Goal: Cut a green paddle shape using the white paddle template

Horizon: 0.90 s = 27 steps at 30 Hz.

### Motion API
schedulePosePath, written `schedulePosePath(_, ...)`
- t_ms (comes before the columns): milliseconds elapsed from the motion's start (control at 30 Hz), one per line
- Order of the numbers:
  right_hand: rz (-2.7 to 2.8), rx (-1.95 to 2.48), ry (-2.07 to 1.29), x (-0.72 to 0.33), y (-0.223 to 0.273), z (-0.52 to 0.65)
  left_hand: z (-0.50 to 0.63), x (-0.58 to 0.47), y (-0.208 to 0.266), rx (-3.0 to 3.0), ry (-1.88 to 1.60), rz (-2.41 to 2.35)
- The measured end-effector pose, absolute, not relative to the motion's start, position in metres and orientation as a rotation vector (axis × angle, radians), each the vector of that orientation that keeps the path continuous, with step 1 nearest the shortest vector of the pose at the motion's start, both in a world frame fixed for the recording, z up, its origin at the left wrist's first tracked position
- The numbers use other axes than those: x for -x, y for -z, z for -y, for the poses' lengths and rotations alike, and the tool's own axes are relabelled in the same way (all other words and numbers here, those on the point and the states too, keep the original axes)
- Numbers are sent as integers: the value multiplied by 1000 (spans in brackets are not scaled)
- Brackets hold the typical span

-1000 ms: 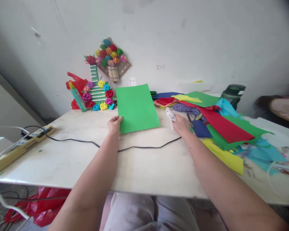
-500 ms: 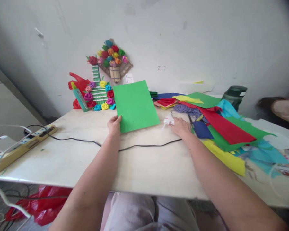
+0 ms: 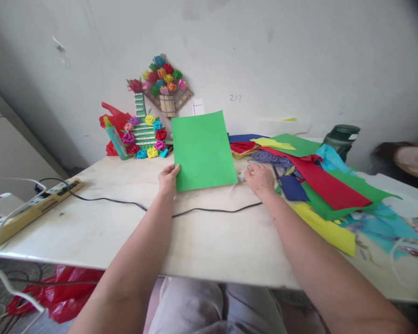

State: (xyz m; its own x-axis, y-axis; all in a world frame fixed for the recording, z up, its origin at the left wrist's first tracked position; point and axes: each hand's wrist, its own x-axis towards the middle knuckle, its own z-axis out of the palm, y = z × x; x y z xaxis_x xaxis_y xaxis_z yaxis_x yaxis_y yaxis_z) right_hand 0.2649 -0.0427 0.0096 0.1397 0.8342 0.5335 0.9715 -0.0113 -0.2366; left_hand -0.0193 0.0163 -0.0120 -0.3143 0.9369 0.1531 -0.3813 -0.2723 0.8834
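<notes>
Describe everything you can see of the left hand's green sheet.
The green sheet is plain, rectangular and flat, apparently stiff paper or card. The left hand grips its lower left edge, thumb in front. Its face is tilted toward the camera; whether its bottom edge rests on the pale table is unclear. A white card shows behind it.

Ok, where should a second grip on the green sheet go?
Likely midway up the right edge of the green sheet, pinched thumb to fingers, coming from the right. It is thin, held up and uncovered there; the left hand pinches its lower left edge, while the right hand and white tool crowd the lower right corner.
</notes>
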Motion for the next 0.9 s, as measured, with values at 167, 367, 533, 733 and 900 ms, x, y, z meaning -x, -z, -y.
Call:
schedulePosePath(167, 1588, 1695, -9, -256, -15, 43, -9, 13, 6, -910, -1681, -863)
schedulePosePath(367, 1416, 1370, -632, -245, -7, 36, -6, 9, 3, -945, -1627, -814)
schedulePosePath(533, 1197, 1157, -930, -241, -2, 32, -5, 9, 2, -955, -1555, -813)
schedulePosePath(733, 1099, 1116, -923, -241, -10, 36, 2, 5, 1, -992, -1263, -855)
schedulePosePath(900, 1115, 1112, -902, -244, -8, 35, 4, 4, 1, -1054, -1232, -885)
